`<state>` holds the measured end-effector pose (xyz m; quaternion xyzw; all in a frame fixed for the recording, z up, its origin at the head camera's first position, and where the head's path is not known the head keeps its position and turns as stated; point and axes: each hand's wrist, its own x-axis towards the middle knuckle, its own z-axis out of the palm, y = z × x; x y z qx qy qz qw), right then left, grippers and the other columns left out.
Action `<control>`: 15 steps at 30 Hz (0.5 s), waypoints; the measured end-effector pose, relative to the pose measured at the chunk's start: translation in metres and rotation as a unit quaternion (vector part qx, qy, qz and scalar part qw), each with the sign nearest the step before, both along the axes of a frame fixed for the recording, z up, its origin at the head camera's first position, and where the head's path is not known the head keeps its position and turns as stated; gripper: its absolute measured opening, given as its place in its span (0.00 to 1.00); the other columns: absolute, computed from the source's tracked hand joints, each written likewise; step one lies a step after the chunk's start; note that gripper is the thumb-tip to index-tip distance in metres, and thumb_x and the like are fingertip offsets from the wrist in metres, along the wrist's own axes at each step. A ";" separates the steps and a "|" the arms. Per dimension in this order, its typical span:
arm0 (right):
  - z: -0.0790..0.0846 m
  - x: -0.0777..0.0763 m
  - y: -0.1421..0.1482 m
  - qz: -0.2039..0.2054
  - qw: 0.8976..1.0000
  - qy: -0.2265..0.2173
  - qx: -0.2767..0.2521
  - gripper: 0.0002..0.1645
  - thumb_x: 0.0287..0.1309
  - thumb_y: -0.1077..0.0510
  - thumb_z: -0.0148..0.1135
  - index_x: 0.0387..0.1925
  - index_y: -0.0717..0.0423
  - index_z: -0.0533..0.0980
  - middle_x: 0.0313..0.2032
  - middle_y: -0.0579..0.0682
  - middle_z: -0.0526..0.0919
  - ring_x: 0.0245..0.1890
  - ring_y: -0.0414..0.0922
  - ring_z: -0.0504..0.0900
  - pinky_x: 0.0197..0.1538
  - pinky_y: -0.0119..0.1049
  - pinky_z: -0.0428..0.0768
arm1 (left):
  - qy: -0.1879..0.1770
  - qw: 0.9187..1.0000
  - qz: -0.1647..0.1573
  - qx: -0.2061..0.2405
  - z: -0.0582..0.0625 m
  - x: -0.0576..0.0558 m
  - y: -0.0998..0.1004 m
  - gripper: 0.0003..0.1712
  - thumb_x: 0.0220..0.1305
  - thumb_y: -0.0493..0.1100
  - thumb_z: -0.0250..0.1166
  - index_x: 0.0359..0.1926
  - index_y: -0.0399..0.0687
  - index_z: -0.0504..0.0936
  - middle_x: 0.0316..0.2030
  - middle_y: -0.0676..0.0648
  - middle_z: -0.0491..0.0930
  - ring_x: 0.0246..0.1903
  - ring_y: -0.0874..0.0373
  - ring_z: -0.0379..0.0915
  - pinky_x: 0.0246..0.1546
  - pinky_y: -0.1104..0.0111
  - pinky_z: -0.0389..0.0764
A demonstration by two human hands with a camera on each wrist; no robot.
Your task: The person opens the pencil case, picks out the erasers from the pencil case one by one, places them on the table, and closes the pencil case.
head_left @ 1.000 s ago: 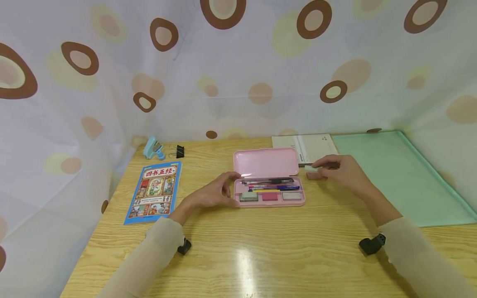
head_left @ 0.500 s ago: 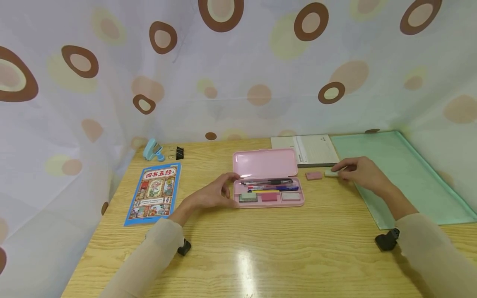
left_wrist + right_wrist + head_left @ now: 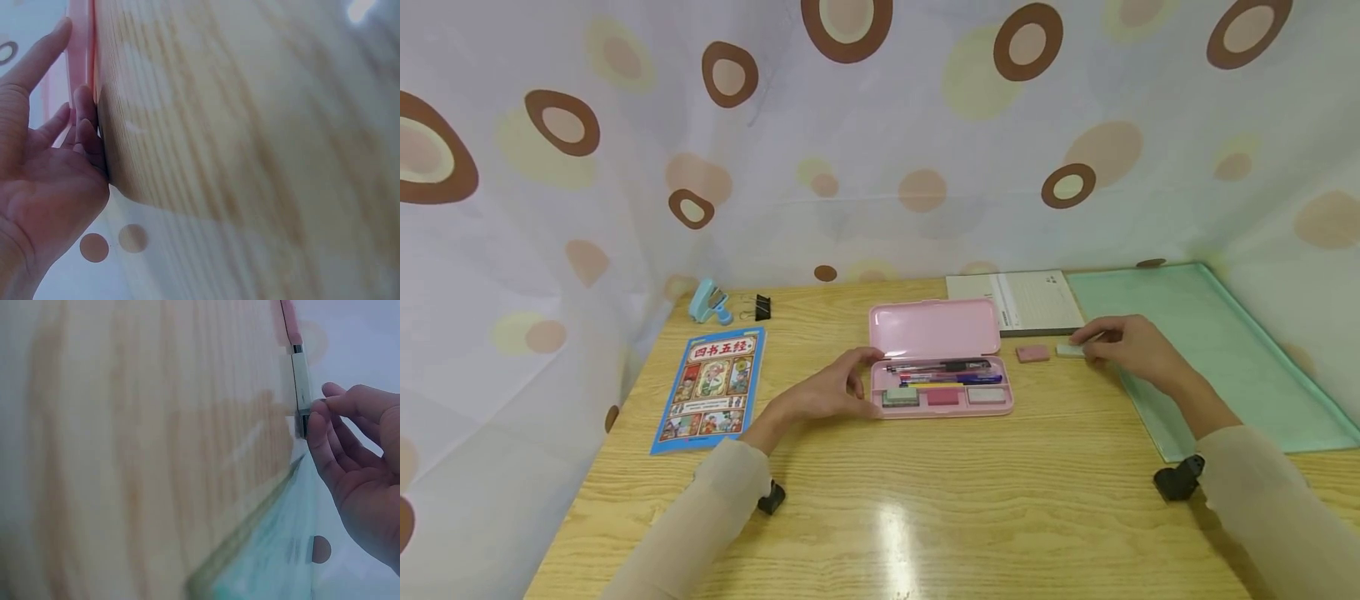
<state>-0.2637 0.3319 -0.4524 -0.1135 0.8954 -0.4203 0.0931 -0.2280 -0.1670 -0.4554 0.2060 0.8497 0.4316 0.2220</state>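
An open pink pencil case (image 3: 942,410) lies on the wooden table, its lid folded back. My left hand (image 3: 826,392) holds its left end, thumb at the front corner and index finger near the hinge. In the left wrist view my fingers bend against the case's pink side (image 3: 81,53). Several pens (image 3: 958,365) lie in its long compartment, and erasers (image 3: 943,397) sit in the small front ones. My right hand (image 3: 1138,350) pinches the right end of a pale green eraser (image 3: 1069,351) at table level, just right of a pink eraser (image 3: 1032,353).
A notebook (image 3: 1037,302) lies behind the erasers, and a green translucent mat (image 3: 1217,358) covers the right side. At left are a blue-edged book (image 3: 711,387), a light blue hole punch or similar item (image 3: 707,302) and a black binder clip (image 3: 763,307). A patterned curtain (image 3: 880,233) stands behind.
My right hand has moved right with the pale green eraser, from above the pink eraser to the table beside it. My left hand has stayed on the pencil case.
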 end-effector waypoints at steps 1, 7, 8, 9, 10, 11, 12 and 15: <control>0.000 0.001 0.000 -0.005 1.000 0.004 0.002 0.17 0.74 0.57 0.62 0.56 0.62 0.82 0.42 0.59 0.88 0.36 0.45 0.85 0.39 0.38 0.82 | 0.000 1.000 0.000 0.000 0.000 0.000 0.000 0.51 0.58 0.50 0.80 0.76 0.59 0.61 0.51 0.45 0.71 0.43 0.52 0.69 0.47 0.61 0.72; 0.004 0.007 -0.009 -0.017 0.999 0.014 -0.045 0.21 0.72 0.54 0.65 0.59 0.63 0.80 0.49 0.52 0.88 0.41 0.39 0.86 0.42 0.34 0.83 | 0.001 1.000 -0.001 0.003 0.002 0.001 0.001 0.51 0.58 0.50 0.80 0.76 0.59 0.61 0.51 0.44 0.71 0.43 0.52 0.69 0.47 0.60 0.72; 0.005 0.008 -0.012 -0.014 0.998 0.011 -0.064 0.22 0.72 0.54 0.66 0.59 0.64 0.80 0.49 0.51 0.88 0.41 0.40 0.86 0.42 0.34 0.83 | 0.001 1.000 -0.002 0.003 0.002 0.001 0.001 0.51 0.58 0.50 0.80 0.76 0.59 0.61 0.51 0.44 0.71 0.43 0.51 0.69 0.47 0.60 0.72; 0.005 0.009 -0.016 -0.011 0.997 0.008 -0.080 0.23 0.71 0.54 0.66 0.59 0.65 0.79 0.49 0.50 0.88 0.41 0.40 0.86 0.43 0.34 0.84 | 0.002 1.000 -0.002 0.004 0.002 0.001 0.001 0.51 0.58 0.50 0.80 0.76 0.59 0.61 0.51 0.44 0.71 0.43 0.51 0.69 0.47 0.60 0.72; 0.005 0.010 -0.020 -0.006 0.996 0.006 -0.094 0.23 0.71 0.54 0.67 0.59 0.66 0.79 0.48 0.50 0.88 0.41 0.41 0.86 0.44 0.34 0.84 | 0.003 1.000 -0.002 0.004 0.002 0.001 0.001 0.50 0.58 0.50 0.80 0.76 0.59 0.61 0.51 0.44 0.71 0.43 0.51 0.69 0.47 0.60 0.72; 0.006 0.011 -0.025 0.000 0.995 0.004 -0.103 0.24 0.70 0.54 0.67 0.59 0.66 0.79 0.48 0.49 0.88 0.41 0.41 0.87 0.44 0.34 0.84 | 0.004 1.000 -0.002 0.004 0.002 0.001 0.001 0.50 0.58 0.50 0.80 0.76 0.59 0.62 0.50 0.43 0.72 0.42 0.51 0.69 0.47 0.60 0.72; 0.006 0.012 -0.029 0.006 0.994 0.000 -0.112 0.24 0.70 0.53 0.67 0.59 0.66 0.79 0.48 0.49 0.87 0.41 0.42 0.86 0.44 0.34 0.84 | 0.005 1.000 -0.002 0.004 0.002 0.001 0.001 0.50 0.58 0.50 0.80 0.76 0.59 0.62 0.50 0.43 0.72 0.42 0.51 0.69 0.47 0.60 0.72; 0.008 0.013 -0.046 0.032 0.991 -0.004 -0.128 0.23 0.70 0.54 0.68 0.58 0.66 0.80 0.47 0.52 0.88 0.39 0.47 0.85 0.43 0.36 0.84 | 0.006 1.000 0.000 0.000 0.001 0.000 0.000 0.51 0.57 0.50 0.80 0.76 0.60 0.61 0.50 0.44 0.72 0.42 0.51 0.70 0.48 0.60 0.72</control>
